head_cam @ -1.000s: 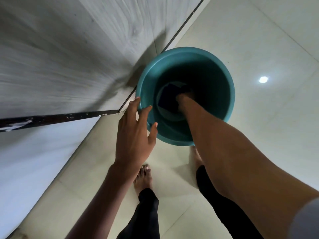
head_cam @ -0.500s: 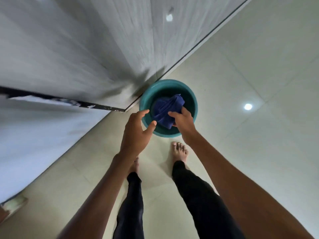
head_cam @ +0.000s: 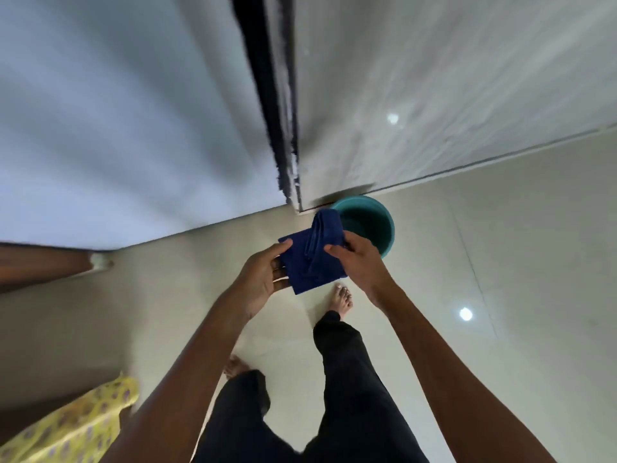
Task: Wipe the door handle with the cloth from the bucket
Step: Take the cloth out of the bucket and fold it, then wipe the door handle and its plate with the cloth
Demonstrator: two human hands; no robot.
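Observation:
A dark blue cloth [head_cam: 312, 259] is held in front of me, above the floor, partly folded with a bunched ridge along its top. My left hand [head_cam: 263, 275] supports its left edge from underneath, thumb on top. My right hand [head_cam: 359, 259] pinches its right side. The teal bucket [head_cam: 384, 225] stands on the floor just beyond the cloth, against the foot of the door [head_cam: 417, 95]. No door handle is in view.
A dark vertical gap [head_cam: 267, 95] separates the grey door from the pale wall [head_cam: 117, 111] on the left. A brown wooden edge [head_cam: 43, 265] shows at far left and a yellow patterned fabric [head_cam: 76, 426] at bottom left. My bare feet stand on glossy tiles [head_cam: 500, 262].
My right hand lifted the cloth out of the bucket and my left hand joined it on the cloth. I have stood up, so the bucket looks smaller and farther away.

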